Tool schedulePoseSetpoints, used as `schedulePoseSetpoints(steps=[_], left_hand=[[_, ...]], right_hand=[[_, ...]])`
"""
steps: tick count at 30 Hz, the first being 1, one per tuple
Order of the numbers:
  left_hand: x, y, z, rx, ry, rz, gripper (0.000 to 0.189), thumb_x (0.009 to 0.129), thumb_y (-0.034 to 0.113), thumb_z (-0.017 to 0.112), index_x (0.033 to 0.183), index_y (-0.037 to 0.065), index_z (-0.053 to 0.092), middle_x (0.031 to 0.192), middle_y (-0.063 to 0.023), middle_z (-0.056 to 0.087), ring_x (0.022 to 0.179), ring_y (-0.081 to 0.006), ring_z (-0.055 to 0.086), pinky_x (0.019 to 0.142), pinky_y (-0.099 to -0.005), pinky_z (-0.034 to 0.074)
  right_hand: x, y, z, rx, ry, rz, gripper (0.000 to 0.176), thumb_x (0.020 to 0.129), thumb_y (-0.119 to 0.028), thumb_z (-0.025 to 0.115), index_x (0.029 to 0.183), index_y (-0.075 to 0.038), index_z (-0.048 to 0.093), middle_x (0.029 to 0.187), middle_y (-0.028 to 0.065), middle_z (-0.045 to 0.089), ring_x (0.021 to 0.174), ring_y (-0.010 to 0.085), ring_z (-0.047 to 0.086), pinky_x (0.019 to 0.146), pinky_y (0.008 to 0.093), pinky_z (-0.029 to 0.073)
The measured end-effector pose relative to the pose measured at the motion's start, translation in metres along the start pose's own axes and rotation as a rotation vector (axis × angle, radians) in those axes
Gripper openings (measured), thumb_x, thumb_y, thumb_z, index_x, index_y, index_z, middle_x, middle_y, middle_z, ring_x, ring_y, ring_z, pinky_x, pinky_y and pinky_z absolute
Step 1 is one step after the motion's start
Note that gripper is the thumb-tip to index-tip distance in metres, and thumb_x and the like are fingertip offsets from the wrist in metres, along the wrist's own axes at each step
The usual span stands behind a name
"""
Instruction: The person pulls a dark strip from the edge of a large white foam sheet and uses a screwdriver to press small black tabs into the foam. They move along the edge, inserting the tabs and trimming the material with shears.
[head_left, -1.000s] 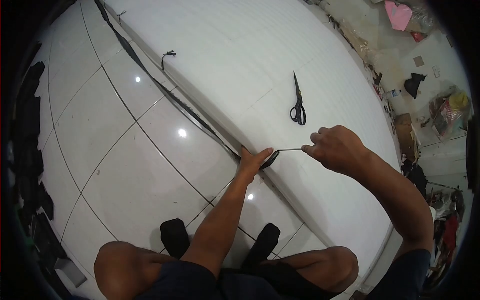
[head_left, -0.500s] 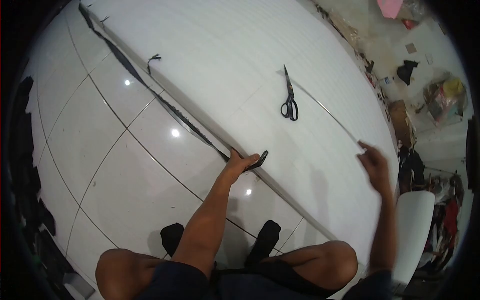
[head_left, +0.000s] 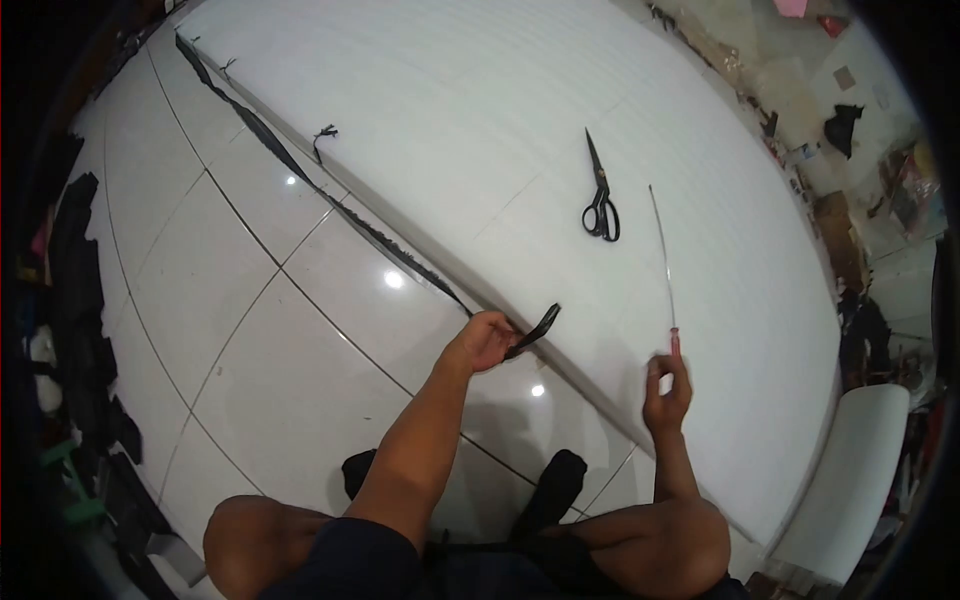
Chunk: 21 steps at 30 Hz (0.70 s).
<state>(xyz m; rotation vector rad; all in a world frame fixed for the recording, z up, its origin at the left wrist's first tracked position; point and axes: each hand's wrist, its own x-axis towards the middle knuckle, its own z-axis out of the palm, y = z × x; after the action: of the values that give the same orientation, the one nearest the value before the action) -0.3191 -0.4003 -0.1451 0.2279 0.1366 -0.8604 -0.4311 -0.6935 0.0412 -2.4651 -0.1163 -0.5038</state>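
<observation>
At the edge of the white slab, my left hand is closed round a black strip. The strip's short end sticks out over the slab's edge, and its long part runs along the side to the far left. My right hand holds the red handle of a long thin metal rod over the slab. The rod points away from me. Black-handled scissors lie on the slab, left of the rod, blades pointing away. Thin black ties stick out along the slab's left edge.
The tiled floor stretches left of the slab, with dark cloth piled at the far left. A white padded roll stands at the lower right. Scraps, cardboard and bags lie beyond the slab's right edge.
My right hand has moved left and nearer to me, and the rod has swung to point almost straight away. My left hand keeps the strip, its fingers curled differently. The view has shifted slightly.
</observation>
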Motion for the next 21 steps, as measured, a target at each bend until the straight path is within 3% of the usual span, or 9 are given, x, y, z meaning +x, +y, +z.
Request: schedulePoseSetpoints(steps=[1, 4, 7, 10, 11, 14, 15, 18, 21], left_hand=[[-0.006, 0.006, 0.033, 0.133, 0.276, -0.033, 0.027, 0.08, 0.001, 0.053, 0.104, 0.0, 0.064, 0.097, -0.0065, 0.067, 0.084, -0.0204, 0.063, 0.079, -0.0324, 0.052], [-0.001, 0.012, 0.027, 0.402, 0.302, -0.06, 0.027, 0.084, -0.001, 0.057, 0.11, -0.001, 0.062, 0.102, -0.0081, 0.066, 0.087, -0.0208, 0.065, 0.084, -0.0306, 0.054], [0.011, 0.011, 0.037, 0.671, 0.407, -0.073, 0.03, 0.086, 0.0, 0.063, 0.116, -0.002, 0.06, 0.108, -0.0119, 0.065, 0.085, -0.0211, 0.065, 0.079, -0.0288, 0.055], [0.003, 0.015, 0.061, 0.914, 0.532, -0.076, 0.037, 0.085, 0.0, 0.064, 0.122, -0.003, 0.056, 0.114, -0.0149, 0.063, 0.085, -0.0226, 0.065, 0.07, -0.0297, 0.056], [-0.001, 0.015, 0.071, 1.067, 0.54, -0.049, 0.027, 0.087, 0.002, 0.064, 0.114, -0.004, 0.06, 0.102, -0.0146, 0.066, 0.078, -0.0219, 0.065, 0.066, -0.0312, 0.056], [-0.007, 0.025, 0.067, 1.334, 0.627, -0.423, 0.017, 0.091, 0.005, 0.062, 0.104, -0.006, 0.065, 0.086, -0.0123, 0.067, 0.07, -0.0198, 0.065, 0.063, -0.0311, 0.056], [-0.015, 0.021, 0.065, 1.273, 0.637, -0.419, 0.019, 0.095, 0.01, 0.059, 0.094, -0.007, 0.067, 0.076, -0.0107, 0.066, 0.061, -0.0173, 0.062, 0.059, -0.0298, 0.054], [-0.029, 0.014, 0.087, 1.203, 0.604, -0.395, 0.024, 0.097, 0.014, 0.056, 0.096, -0.008, 0.066, 0.079, -0.0118, 0.067, 0.061, -0.017, 0.062, 0.057, -0.0296, 0.054], [-0.034, -0.005, 0.103, 1.277, 0.697, -0.299, 0.03, 0.099, 0.018, 0.052, 0.098, -0.009, 0.066, 0.083, -0.0133, 0.069, 0.064, -0.0188, 0.066, 0.057, -0.0316, 0.055]], right_hand=[[-0.009, -0.02, 0.01, 0.132, -0.137, -0.003, 0.024, 0.087, 0.0, 0.067, 0.112, 0.001, 0.066, 0.094, 0.0132, 0.067, 0.083, 0.0243, 0.066, 0.074, 0.0343, 0.053], [-0.03, -0.055, 0.046, 0.4, -0.529, 0.042, 0.016, 0.085, -0.003, 0.07, 0.102, -0.004, 0.07, 0.091, 0.0096, 0.067, 0.075, 0.0217, 0.066, 0.066, 0.0336, 0.054], [-0.043, -0.059, 0.073, 0.346, -0.692, -0.022, 0.014, 0.088, -0.01, 0.069, 0.102, -0.007, 0.071, 0.091, 0.0096, 0.068, 0.076, 0.0232, 0.066, 0.068, 0.0349, 0.054], [-0.061, -0.056, 0.097, 0.42, -0.719, 0.092, 0.017, 0.092, -0.018, 0.066, 0.107, -0.01, 0.071, 0.091, 0.0101, 0.068, 0.077, 0.0251, 0.067, 0.07, 0.0371, 0.054], [-0.066, -0.05, 0.107, 0.388, -0.709, 0.085, 0.022, 0.095, -0.023, 0.063, 0.109, -0.008, 0.069, 0.095, 0.0114, 0.068, 0.078, 0.0241, 0.067, 0.071, 0.0374, 0.054], [-0.055, -0.049, 0.117, 0.515, -0.789, 0.405, 0.029, 0.098, -0.029, 0.059, 0.111, -0.005, 0.068, 0.093, 0.0117, 0.069, 0.079, 0.0209, 0.068, 0.069, 0.0355, 0.054], [-0.051, -0.051, 0.126, 0.64, -0.791, 0.631, 0.033, 0.1, -0.032, 0.056, 0.112, -0.003, 0.066, 0.088, 0.0092, 0.07, 0.077, 0.0178, 0.068, 0.067, 0.0341, 0.054], [-0.019, -0.066, 0.144, 0.951, -0.574, 1.119, 0.03, 0.101, -0.03, 0.056, 0.108, -0.003, 0.066, 0.082, 0.0064, 0.067, 0.073, 0.0165, 0.067, 0.062, 0.0339, 0.054], [-0.009, -0.053, 0.178, 1.206, -0.546, 1.216, 0.028, 0.102, -0.028, 0.055, 0.105, -0.001, 0.062, 0.086, 0.0071, 0.067, 0.076, 0.0176, 0.068, 0.058, 0.0346, 0.055]])
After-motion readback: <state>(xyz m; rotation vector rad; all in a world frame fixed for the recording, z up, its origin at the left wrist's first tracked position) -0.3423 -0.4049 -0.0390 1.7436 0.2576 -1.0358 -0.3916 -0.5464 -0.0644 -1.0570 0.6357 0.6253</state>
